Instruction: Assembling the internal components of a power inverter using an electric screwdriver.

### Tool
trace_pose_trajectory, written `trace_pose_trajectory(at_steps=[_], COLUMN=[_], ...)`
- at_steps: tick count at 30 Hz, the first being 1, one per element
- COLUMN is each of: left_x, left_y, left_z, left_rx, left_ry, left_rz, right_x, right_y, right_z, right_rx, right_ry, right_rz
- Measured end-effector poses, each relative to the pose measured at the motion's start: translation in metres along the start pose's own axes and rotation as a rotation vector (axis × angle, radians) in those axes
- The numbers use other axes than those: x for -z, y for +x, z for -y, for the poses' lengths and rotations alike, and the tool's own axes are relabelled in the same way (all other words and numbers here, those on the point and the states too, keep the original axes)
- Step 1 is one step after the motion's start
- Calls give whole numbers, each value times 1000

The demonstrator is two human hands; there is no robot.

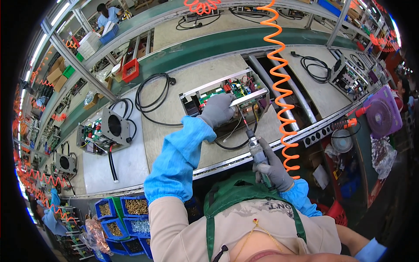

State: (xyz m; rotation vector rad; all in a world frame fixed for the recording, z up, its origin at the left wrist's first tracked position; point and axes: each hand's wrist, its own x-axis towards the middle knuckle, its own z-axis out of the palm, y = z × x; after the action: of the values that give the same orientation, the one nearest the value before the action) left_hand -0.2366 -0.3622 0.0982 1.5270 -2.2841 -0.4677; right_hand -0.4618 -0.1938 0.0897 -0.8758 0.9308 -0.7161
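The open metal-framed unit (239, 88) sits on a pale board (174, 146), right at the fingertips of the left hand (218, 110) and ahead of the right hand (275, 168), up and to its left. It is turned with a long side toward the person, likely so that its near rail (251, 97) and the wiring inside lie within reach of both hands. The left hand rests over that near side, probably to steady the frame while the other hand manages a tool. The right hand is closed around a power screwdriver (257, 150), its slim bit aimed away from the body at the unit, a hold that seems chosen to keep the tool in line with the near side.

The left arm stretches well forward in its blue sleeve (179, 146), palm down, fingers bent and drawn together; the glove hides the fingertips' undersides, so I cannot tell whether they pinch anything. The right arm is bent, that hand low and near the apron (233, 192), thumb along the tool's body.

An orange coiled hose (291, 167) hangs just right of the right hand. A black cable (136, 102) loops well left of the left hand.
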Motion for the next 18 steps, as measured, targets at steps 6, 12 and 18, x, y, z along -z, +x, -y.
trace_pose_trajectory(at_steps=[6, 12, 18], left_x=[0, -4, -5], left_y=[-2, -1, -1], left_z=[-1, -3, -4], left_rx=[-12, -15, 18], left_ry=[-27, -18, 4], left_rz=[-19, -50, -33], right_x=[-2, -2, -3], right_y=[1, 1, -2], right_z=[0, -2, 2], right_rx=[13, 17, 17], right_ry=[-9, -39, -65], right_rz=[-24, -21, -24])
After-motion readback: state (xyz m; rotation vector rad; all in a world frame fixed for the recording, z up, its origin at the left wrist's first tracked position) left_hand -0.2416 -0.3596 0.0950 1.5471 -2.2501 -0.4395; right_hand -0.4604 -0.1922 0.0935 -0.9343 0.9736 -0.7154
